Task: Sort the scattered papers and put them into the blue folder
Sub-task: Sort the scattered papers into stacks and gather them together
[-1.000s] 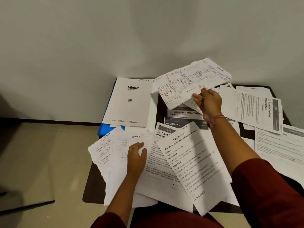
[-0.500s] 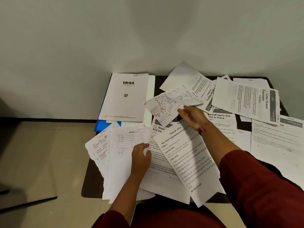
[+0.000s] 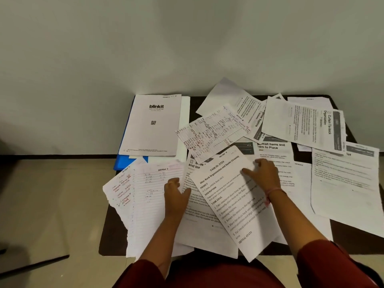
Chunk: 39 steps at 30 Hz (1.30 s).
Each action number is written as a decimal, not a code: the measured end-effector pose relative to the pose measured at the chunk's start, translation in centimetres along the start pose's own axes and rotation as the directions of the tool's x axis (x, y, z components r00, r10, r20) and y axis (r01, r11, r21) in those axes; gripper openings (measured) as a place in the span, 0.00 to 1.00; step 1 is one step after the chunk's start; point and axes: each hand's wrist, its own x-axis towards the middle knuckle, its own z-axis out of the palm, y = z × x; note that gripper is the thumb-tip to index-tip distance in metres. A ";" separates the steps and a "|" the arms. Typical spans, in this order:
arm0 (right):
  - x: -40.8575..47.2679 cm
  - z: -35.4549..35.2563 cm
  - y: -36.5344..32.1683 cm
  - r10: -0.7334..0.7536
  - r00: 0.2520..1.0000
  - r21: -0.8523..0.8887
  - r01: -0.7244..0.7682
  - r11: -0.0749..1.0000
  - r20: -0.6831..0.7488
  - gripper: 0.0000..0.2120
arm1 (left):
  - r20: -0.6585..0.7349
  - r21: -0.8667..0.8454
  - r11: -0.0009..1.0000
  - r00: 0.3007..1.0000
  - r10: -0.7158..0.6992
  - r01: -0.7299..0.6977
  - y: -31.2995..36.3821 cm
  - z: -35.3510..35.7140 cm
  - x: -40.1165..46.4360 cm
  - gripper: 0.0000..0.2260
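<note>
Both flat: left hand (image 3: 176, 196) on lined sheet (image 3: 153, 204), right hand (image 3: 262, 175) on typed sheet (image 3: 232, 204).

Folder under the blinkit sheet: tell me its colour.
Blue. The folder shows best in the head view, peeking out beneath the blinkit sheet.

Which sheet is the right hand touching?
The right hand rests on the tilted printed sheet headed "TASK ID: 2723", unlike the handwritten lined pages beside it.

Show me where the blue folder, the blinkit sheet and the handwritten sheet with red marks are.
blue folder (image 3: 124, 162): head view, its bare near corner.
blinkit sheet (image 3: 152, 129): head view, its middle, below the code.
handwritten sheet with red marks (image 3: 212, 132): head view, its written middle.
</note>
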 end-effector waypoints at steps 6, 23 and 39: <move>-1.5 0.1 1.1 0.030 1.000 -0.176 -0.029 0.984 0.002 0.37 | 0.146 0.078 0.994 0.985 -0.092 0.081 -0.1 -0.6 0.2 0.05; -1.8 -7.4 8.5 0.207 0.978 0.078 -0.207 0.975 0.019 0.09 | 0.194 -0.103 0.973 0.964 -0.183 0.205 -2.1 0.4 -1.1 0.09; -3.4 -7.3 9.2 0.313 0.949 0.296 -0.305 0.905 0.021 0.03 | 0.268 -0.240 0.920 0.932 -0.243 0.309 -2.3 0.2 -1.0 0.10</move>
